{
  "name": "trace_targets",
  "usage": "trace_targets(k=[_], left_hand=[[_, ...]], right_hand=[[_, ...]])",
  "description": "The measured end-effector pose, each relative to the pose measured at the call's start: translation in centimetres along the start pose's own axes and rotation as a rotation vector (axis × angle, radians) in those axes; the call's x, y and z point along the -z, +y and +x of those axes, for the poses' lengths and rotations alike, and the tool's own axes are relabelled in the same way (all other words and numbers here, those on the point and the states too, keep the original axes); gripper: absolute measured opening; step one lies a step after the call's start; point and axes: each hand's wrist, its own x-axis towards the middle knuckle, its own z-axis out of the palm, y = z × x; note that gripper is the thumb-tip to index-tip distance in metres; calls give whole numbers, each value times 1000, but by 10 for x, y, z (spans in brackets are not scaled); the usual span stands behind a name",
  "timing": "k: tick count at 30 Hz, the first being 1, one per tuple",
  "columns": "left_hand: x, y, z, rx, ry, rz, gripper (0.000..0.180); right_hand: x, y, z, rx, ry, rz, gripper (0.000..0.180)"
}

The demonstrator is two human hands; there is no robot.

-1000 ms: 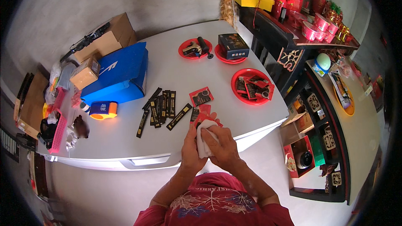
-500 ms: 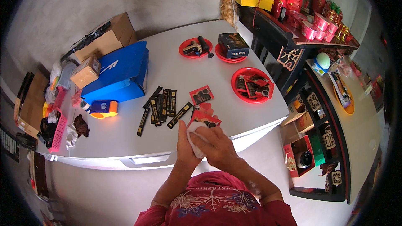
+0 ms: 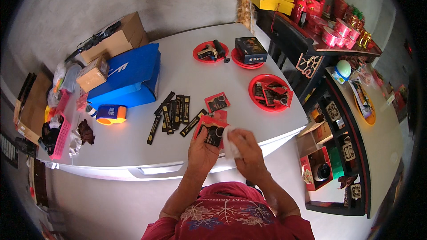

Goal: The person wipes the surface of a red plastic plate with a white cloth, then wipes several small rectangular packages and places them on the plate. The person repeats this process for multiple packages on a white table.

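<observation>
My left hand pinches a red and black sachet at the table's front edge, its printed face upward. To its right, my right hand is closed on a crumpled white cloth, which touches or nearly touches the sachet's right side; the hand is slightly blurred. Just beyond the held sachet lies another red and black sachet on the white table. Several slim black stick packets are spread to the left. More sachets fill a red plate at the right.
Farther back, one red plate bears a black-handled tool, another a black box. A blue box, an orange-and-blue container and a pink basket stand left. A dark shelf unit rises at right.
My right hand has moved right with the cloth, away from my left palm. The sachet in my left hand now shows plainly, where hands and cloth covered much of it before.
</observation>
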Motion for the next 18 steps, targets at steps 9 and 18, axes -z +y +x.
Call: trace_targets(k=[9, 18], left_hand=[[1, 3, -1, 38, 44, 90, 32], [-9, 3, -9, 167, 56, -8, 51]], right_hand=[[-17, -2, -11, 168, -256, -211, 48], [-36, -5, 31, 204, -60, -307, 48]])
